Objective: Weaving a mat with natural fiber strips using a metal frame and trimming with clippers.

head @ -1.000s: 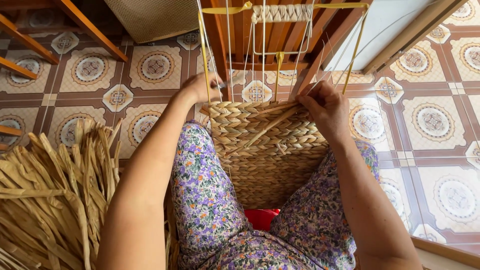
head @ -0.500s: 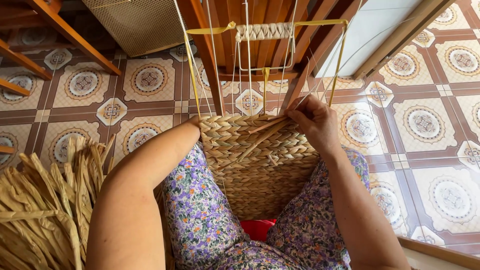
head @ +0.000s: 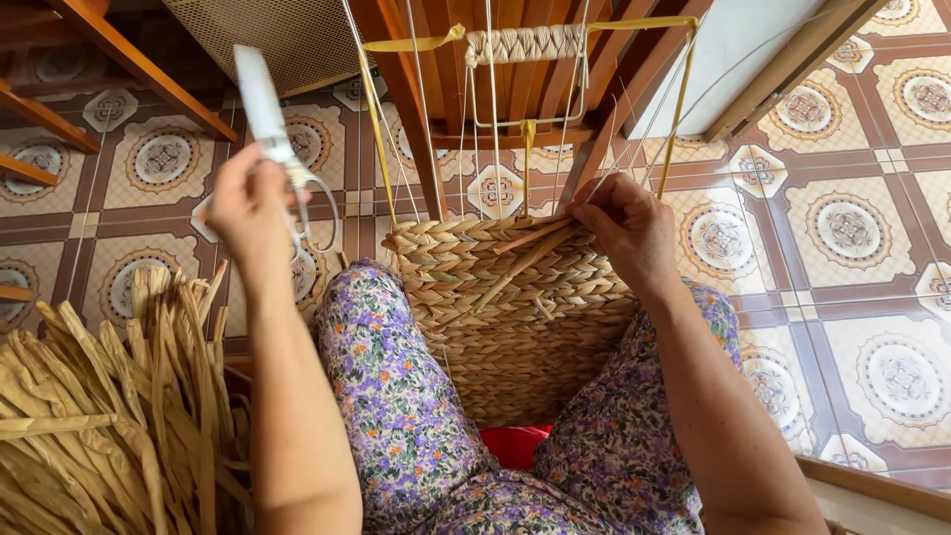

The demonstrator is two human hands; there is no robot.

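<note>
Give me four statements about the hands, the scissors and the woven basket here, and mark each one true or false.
1. The left hand holds scissors raised above the floor. True.
2. The right hand rests on the dried straw bundle. False: it grips strands at the rim of the woven basket.
3. The basket sits between the person's knees. True.
4. The floor is plain grey concrete. False: it is patterned tile.

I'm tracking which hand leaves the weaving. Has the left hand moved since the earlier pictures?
Yes. The left hand has left the rim of the woven basket and swung up and leftward, now raised over the floor tiles, gripping scissors.
</note>
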